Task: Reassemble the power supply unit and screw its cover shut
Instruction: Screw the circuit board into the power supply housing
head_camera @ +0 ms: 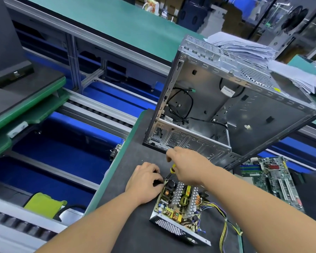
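Observation:
The open power supply unit (179,207) lies on the dark mat, its circuit board with coils, capacitors and heat sinks exposed and no cover on it. My right hand (186,163) grips a yellow-and-black screwdriver (173,168) held upright over the unit's far corner. My left hand (144,178) has its fingers curled against the unit's far left edge, steadying it. A bundle of yellow and black wires (224,223) trails from the unit toward the lower right.
An empty metal computer case (217,106) stands open just behind the hands. A green motherboard (270,178) lies at right. Stacked papers (248,50) sit beyond the case. The mat's green edge (117,161) drops to a blue conveyor at left.

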